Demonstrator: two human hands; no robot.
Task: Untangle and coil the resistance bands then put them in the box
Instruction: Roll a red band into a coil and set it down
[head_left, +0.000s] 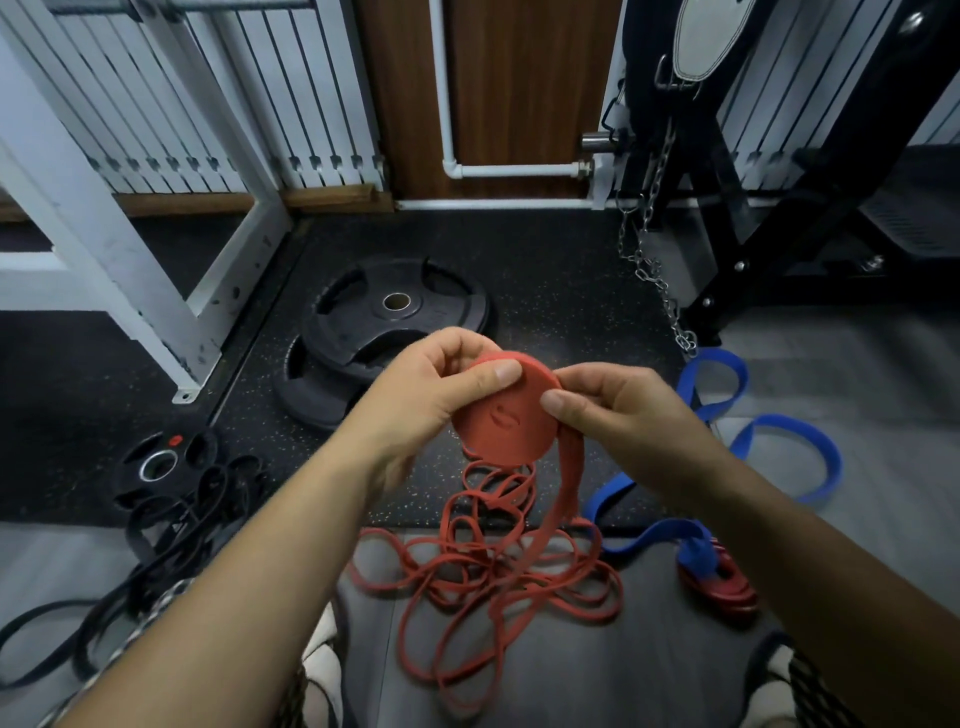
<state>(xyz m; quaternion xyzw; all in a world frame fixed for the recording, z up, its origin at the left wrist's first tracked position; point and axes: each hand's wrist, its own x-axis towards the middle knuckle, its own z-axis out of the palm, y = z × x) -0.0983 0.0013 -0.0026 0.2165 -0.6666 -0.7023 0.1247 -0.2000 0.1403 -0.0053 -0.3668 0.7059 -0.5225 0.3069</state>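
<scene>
Both hands grasp one flat orange coil (498, 426) at the view's centre: the left hand (431, 395) clamps its 10 o'clock rim under the thumb and the right hand (618, 410) pinches its 2 o'clock edge. The unwound tail drops to one tangled orange heap (483, 577) on the floor at 6 o'clock. Around them lie one blue band (800, 426) at 3 o'clock, one dark red coil (719, 582) at 4, a black tangle (156, 525) too knotted to count at 8, one small plate (161, 462) at 9 and two stacked large plates (363, 332) at 11.
</scene>
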